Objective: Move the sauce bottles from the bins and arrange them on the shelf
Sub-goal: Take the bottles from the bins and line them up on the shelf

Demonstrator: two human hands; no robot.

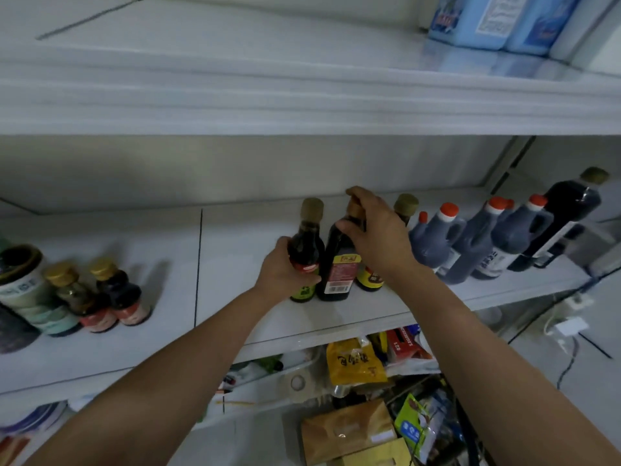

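Note:
On the white middle shelf [235, 270] stand three dark sauce bottles with tan caps. My left hand [285, 267] wraps the body of the left bottle [307, 243], which has a green label. My right hand [376, 237] grips the neck of the middle bottle [337, 267], which has a red label with a barcode. A third bottle [405, 206] with a yellow label stands right behind my right hand, partly hidden. Both held bottles stand upright on the shelf, touching each other.
Several dark jugs with red caps [477, 237] and a tall dark bottle [568, 216] fill the shelf's right part. Two small gold-capped bottles [117, 294] and jars [23, 284] stand at the left. Blue jugs [497, 18] sit on the top shelf. Packets [356, 361] lie below.

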